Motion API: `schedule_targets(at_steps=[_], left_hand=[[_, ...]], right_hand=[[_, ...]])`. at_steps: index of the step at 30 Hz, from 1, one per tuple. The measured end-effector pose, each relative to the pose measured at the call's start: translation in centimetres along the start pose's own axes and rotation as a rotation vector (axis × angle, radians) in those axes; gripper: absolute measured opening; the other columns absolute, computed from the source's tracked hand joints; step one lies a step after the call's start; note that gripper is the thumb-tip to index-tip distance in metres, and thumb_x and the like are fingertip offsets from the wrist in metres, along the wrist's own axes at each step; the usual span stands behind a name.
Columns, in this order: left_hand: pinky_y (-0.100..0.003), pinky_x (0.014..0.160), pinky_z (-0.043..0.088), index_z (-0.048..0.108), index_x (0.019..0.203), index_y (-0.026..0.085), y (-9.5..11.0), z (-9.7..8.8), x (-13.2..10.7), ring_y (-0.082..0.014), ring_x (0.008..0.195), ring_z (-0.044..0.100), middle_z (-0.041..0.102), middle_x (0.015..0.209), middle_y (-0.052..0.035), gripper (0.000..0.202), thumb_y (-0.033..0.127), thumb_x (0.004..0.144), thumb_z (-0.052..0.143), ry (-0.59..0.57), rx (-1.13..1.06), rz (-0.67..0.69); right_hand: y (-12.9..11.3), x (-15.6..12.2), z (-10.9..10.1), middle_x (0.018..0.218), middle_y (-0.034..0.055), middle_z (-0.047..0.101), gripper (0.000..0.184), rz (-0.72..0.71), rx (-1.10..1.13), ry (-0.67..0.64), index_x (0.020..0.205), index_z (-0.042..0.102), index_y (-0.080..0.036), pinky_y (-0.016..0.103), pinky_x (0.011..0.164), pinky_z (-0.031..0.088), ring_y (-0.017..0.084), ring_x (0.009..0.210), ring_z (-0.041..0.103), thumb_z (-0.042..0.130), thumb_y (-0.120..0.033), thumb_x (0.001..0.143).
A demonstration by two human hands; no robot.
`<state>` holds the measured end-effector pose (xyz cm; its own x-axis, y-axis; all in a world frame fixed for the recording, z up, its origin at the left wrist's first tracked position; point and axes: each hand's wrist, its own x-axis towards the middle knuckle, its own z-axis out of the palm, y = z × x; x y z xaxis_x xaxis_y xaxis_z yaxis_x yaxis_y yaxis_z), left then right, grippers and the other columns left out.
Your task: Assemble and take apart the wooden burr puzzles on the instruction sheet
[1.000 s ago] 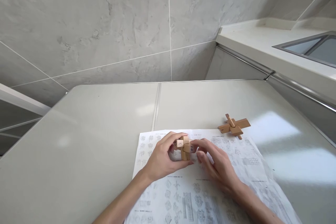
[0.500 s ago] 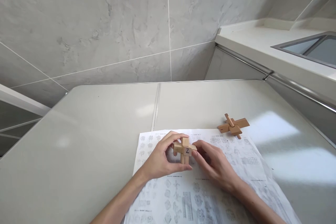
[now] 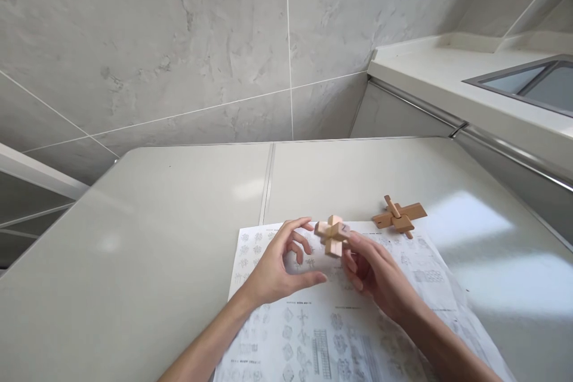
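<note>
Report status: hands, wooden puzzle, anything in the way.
Left hand open, beside the wooden puzzle, not gripping. Right hand pinches it over the paper sheet. Second puzzle lies on the table, off right, apart from both hands.

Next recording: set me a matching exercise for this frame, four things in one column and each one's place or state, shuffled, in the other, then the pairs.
Things:
1. light wooden cross puzzle
2. darker wooden puzzle
3. printed sheet
4. left hand

Places or states:
A. flat on the table, beneath both hands
B. open, fingers curved, gripping nothing
C. held up in the fingertips of the right hand
D. resting by the sheet's far right edge, untouched

Pairs: 1-C, 2-D, 3-A, 4-B
</note>
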<state>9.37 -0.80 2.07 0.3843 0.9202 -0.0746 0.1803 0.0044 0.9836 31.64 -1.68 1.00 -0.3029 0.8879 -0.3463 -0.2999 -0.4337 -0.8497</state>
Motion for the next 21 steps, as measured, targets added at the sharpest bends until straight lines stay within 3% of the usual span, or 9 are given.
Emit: schedule_targets(at_steps=[3,6,9,14,21], left_hand=[[-0.034,0.086,0.051,0.049,0.148,0.034,0.1,0.0,0.0,-0.0166,0.093,0.06,0.056,0.139,-0.0103,0.081,0.035,0.079,0.092,-0.003,-0.011,-0.009],[-0.035,0.086,0.051,0.05,0.146,0.033,0.1,0.1,0.1,-0.0179,0.096,0.061,0.056,0.139,-0.0104,0.076,0.035,0.082,0.09,-0.008,-0.005,-0.003],[-0.036,0.088,0.051,0.05,0.145,0.033,0.0,0.1,0.1,-0.0183,0.098,0.062,0.057,0.14,-0.0104,0.072,0.034,0.083,0.088,-0.012,0.008,0.001],[-0.036,0.09,0.052,0.05,0.145,0.033,-0.1,0.1,0.1,-0.0168,0.096,0.063,0.057,0.138,-0.0094,0.07,0.035,0.085,0.087,-0.028,0.021,0.009],[-0.035,0.089,0.052,0.053,0.142,0.029,0.1,0.0,0.2,-0.0153,0.09,0.063,0.06,0.136,-0.0103,0.062,0.034,0.089,0.083,-0.038,0.021,0.028]], right_hand=[[-0.4,0.4,-0.5,0.058,-0.0074,0.045,0.045,0.033,0.209,0.071,0.075,0.055,-0.021,0.018,0.033,0.018,0.006,0.041,0.026,0.069,-0.059,0.094],[-0.8,0.8,-1.1,0.057,-0.0084,0.046,0.044,0.053,0.316,0.08,0.076,0.056,-0.021,0.015,0.03,0.018,0.004,0.038,0.022,0.072,-0.058,0.092],[-0.7,1.0,-1.4,0.056,-0.0084,0.047,0.043,0.073,0.347,0.082,0.077,0.058,-0.02,0.014,0.029,0.02,0.003,0.036,0.022,0.072,-0.058,0.093],[-0.2,1.2,-1.6,0.07,-0.0072,0.058,0.038,0.035,0.396,0.174,0.095,0.065,-0.022,0.012,0.027,0.024,0.002,0.037,0.027,0.08,-0.057,0.088],[-0.6,1.0,-0.9,0.068,-0.0073,0.055,0.037,0.074,0.397,0.153,0.09,0.063,-0.022,0.013,0.029,0.023,0.003,0.04,0.028,0.083,-0.053,0.086]])
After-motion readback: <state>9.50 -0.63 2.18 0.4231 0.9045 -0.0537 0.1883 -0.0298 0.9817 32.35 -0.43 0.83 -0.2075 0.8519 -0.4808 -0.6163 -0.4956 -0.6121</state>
